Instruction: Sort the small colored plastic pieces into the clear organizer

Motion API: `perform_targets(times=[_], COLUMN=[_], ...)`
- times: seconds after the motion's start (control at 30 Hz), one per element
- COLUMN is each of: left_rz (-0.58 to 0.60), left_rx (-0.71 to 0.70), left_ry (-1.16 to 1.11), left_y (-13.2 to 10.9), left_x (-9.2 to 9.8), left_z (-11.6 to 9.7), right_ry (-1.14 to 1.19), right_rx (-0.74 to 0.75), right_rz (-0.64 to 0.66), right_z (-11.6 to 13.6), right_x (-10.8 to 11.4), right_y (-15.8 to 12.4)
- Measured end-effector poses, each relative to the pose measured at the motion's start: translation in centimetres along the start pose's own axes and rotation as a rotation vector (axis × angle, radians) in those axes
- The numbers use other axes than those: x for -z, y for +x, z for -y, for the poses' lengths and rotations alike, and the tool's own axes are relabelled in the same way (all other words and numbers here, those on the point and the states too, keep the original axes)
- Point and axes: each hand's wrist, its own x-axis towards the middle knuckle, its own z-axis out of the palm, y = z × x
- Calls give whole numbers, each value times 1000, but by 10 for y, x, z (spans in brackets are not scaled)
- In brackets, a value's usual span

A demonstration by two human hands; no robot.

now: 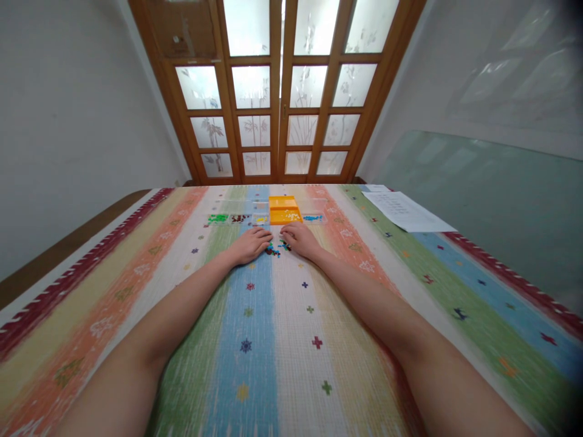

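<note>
My left hand [251, 244] lies low over the tablecloth with its fingers stretched to the right, open, the tips beside a small pile of mixed beads [273, 249]. My right hand [300, 240] rests opposite, its fingers loosely bent and apart, close to the pile's right side. Blue, dark red and green pieces show in the pile; part of it is hidden by the fingers. Just beyond my hands stands a clear divided box holding green beads [218, 218], dark red beads [239, 218], yellow beads [261, 220] and blue beads [313, 218]. An orange open case [283, 203] with white beads [292, 216] sits among them.
A striped tablecloth [246, 376] covers the table. White paper sheets [407, 211] lie at the right far edge, near a pale green glass panel [478, 206] by the wall. Wooden glazed doors [276, 91] stand behind the table.
</note>
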Motion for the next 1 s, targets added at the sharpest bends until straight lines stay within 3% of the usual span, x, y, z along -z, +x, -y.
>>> perform_targets(times=[0.1, 0.2, 0.53, 0.77, 1.0], left_rz=[-11, -101, -709, -789, -659], left_rx=[17, 107, 564, 697, 740], left_ry=[-30, -92, -198, -191, -102], left_y=[-1, -3, -30, -44, -47], left_x=[0, 1, 17, 13, 4], left_z=[1, 8, 75, 99, 106], right_ry=[10, 13, 5, -1, -12], right_rx=[0, 0, -5, -8, 18], right_rz=[-7, -12, 19, 27, 33], right_z=[-1, -2, -3, -5, -3], right_x=[-1, -2, -2, -3, -2], right_y=[0, 0, 0, 0, 0])
